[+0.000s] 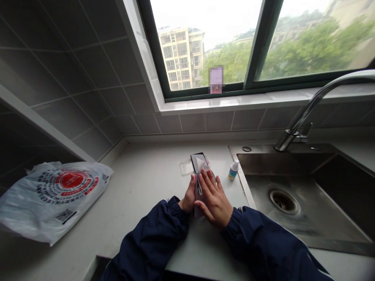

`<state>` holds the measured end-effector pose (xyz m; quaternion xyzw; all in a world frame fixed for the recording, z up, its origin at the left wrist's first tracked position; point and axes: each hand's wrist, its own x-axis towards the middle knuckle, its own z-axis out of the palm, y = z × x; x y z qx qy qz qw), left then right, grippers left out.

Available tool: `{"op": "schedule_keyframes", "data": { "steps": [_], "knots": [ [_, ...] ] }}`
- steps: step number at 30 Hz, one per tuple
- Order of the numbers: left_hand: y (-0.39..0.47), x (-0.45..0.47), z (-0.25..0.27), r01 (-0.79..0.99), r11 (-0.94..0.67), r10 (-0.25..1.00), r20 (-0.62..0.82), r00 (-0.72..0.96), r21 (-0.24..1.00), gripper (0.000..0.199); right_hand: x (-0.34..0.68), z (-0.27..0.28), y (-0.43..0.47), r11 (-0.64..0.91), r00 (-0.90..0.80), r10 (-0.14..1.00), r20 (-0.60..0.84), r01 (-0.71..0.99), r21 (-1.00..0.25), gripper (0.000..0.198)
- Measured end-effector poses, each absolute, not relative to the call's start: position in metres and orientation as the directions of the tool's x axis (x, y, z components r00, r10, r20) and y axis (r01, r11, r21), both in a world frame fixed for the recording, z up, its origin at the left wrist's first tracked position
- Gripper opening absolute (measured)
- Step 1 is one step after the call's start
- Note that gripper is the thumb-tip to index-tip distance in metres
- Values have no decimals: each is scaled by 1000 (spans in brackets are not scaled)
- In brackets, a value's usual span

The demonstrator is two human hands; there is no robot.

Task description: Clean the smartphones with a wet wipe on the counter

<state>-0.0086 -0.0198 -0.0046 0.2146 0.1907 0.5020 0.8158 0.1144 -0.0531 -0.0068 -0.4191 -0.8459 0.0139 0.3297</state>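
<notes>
Looking down on a white worktop [149,175] below a window [256,54], with a steel sink [319,207] set in at right and a printed plastic bag [55,191] lying well apart at left; over the sink, a curved tap [307,104]; near the worktop's middle, right hand [216,201] laid with straight, released fingers on a grey cloth [200,162]; left hand [187,200] against its left side, fingers mostly hidden, so cannot tell whether grasping; under the cloth, partly covered, a dark phone [193,159]; just left, a clear case [186,168]; near the sink's edge, a small white-capped bottle [233,170]
</notes>
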Motion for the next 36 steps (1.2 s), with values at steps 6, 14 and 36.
{"op": "schedule_keyframes", "data": {
  "steps": [6, 14, 36],
  "knots": [
    [-25, -10, 4, -752, 476, 878, -192, 439, 456, 57, 114, -4, -54, 696, -512, 686, 518, 670, -259, 81],
    [-23, -18, 7, -754, 464, 886, -238, 398, 465, 69, 113, -3, -57, 760, -623, 630, 464, 619, -200, 75],
    [-25, -8, 0, -706, 377, 859, 60, 509, 600, 52, 118, 1, -53, 629, -392, 720, 573, 718, -299, 73]
  ]
}}
